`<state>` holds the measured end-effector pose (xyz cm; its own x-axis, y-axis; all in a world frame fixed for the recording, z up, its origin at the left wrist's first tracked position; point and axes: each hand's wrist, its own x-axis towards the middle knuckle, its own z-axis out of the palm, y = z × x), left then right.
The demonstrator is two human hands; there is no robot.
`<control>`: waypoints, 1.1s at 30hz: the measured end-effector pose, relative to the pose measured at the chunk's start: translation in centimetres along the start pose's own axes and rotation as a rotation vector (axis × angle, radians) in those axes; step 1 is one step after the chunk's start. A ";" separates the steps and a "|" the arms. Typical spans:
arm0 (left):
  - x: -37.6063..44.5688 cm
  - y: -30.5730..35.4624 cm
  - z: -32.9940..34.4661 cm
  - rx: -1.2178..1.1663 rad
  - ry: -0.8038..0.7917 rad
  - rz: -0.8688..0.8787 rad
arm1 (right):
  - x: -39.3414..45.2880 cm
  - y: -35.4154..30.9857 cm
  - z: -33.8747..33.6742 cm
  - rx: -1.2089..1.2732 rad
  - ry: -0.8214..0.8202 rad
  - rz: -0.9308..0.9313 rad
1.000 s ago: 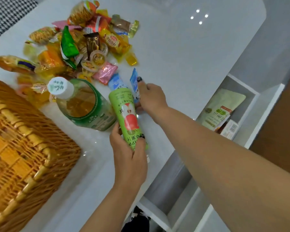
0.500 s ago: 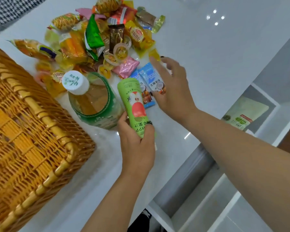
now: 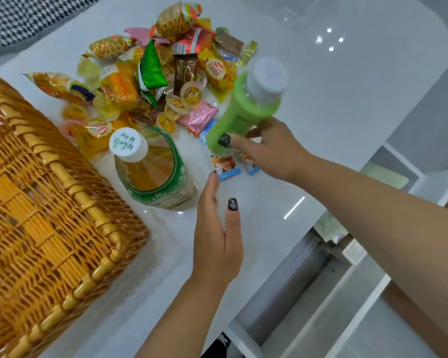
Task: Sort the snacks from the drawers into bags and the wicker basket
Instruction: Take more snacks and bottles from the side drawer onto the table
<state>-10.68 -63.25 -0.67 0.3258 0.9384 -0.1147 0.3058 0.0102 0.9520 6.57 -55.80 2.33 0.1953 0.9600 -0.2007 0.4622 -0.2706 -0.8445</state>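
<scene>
My right hand (image 3: 270,148) grips the lower end of a green apple-juice bottle (image 3: 246,104) with a white cap, lifted and tilted above the table, blurred by motion. My left hand (image 3: 217,233) hovers open beside a tea bottle (image 3: 153,169) with a green label and white cap that stands on the white table (image 3: 347,104). A heap of wrapped snacks (image 3: 150,73) lies behind the bottles. Small blue packets (image 3: 228,164) lie under my right hand. The wicker basket (image 3: 49,208) fills the left side.
An open white drawer (image 3: 373,202) at the right holds a pale green pouch (image 3: 388,174) and a small box. A houndstooth fabric (image 3: 18,16) shows at the top left. The table's rounded far right corner is bare.
The green bottle passed from my left hand to my right hand, which lifted it up and to the right. My left hand let go and opened.
</scene>
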 end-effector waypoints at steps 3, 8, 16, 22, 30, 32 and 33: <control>0.1 -3.6 -0.7 0.356 -0.065 0.098 | 1.2 -2.3 1.9 0.002 -0.071 -0.043; -0.4 -6.9 -1.3 0.771 -0.153 0.163 | 3.3 -3.5 4.6 -0.046 -0.058 -0.064; -0.1 -6.9 -1.1 0.938 -0.198 0.231 | 2.4 -1.6 6.2 -0.064 -0.081 -0.174; -0.1 -7.0 -1.1 0.963 -0.212 0.232 | 2.1 -1.4 6.6 0.032 -0.051 -0.105; -0.5 -6.8 -0.6 0.865 -0.167 0.281 | -6.2 1.1 0.8 0.280 0.470 0.145; -1.0 -6.3 0.5 0.787 -0.170 0.312 | -10.2 3.5 0.2 0.317 0.648 0.266; -1.4 -5.8 1.3 0.745 -0.182 0.344 | -12.1 5.0 0.0 0.332 0.719 0.339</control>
<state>-11.79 -65.04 -6.42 0.6285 0.7766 0.0429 0.6531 -0.5570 0.5130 6.48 -68.77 0.53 0.8291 0.5220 -0.2003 0.0247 -0.3921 -0.9196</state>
